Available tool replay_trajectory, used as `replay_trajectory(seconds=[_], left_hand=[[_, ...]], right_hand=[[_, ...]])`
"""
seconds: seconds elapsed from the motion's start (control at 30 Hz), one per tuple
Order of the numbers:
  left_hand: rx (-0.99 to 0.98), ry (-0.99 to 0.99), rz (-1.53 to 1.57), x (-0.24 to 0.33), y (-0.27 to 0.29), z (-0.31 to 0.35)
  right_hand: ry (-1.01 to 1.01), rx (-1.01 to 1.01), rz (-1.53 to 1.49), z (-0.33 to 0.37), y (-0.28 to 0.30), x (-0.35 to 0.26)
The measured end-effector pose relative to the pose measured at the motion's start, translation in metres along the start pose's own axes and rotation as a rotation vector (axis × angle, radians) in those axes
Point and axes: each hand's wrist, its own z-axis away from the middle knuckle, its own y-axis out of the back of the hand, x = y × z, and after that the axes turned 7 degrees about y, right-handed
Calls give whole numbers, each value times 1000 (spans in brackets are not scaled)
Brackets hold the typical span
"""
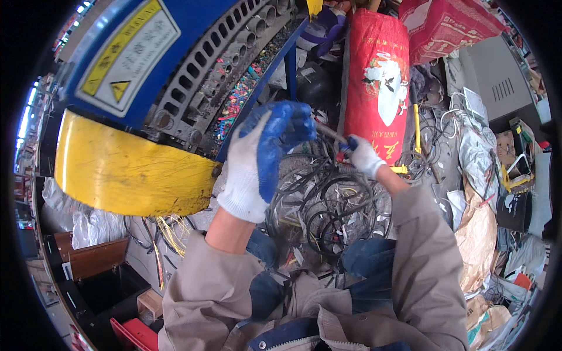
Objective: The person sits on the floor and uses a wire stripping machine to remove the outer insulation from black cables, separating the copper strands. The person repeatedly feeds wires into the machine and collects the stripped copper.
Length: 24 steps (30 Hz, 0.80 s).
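Note:
My left hand, in a white knit glove with blue coating, is raised beside the machine. Its fingers are bent and stand apart from the thumb, with nothing visible between them. Lower right of it, my right hand, gloved the same way, is closed round a thin greyish stick-like piece. That piece slants up and left toward my left fingertips; whether it is a cable or a rod I cannot tell. Beneath both hands lies a tangle of black cables on the floor, between my knees.
A blue machine with a yellow guard and a row of metal tubes stands at left, coloured scraps along it. A red sack lies ahead. Right are a grey metal cabinet, brown paper; lower left, a black box.

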Motion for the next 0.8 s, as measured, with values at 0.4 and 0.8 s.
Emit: replay_trajectory(seconds=[0.4,0.8], left_hand=[[-113,-13,-350,-13,14,-7],[-139,0,-51,-22,-50,-52]], right_hand=[[-70,353,-399,110,174,-83],[58,295,-710,99,85,-199]])
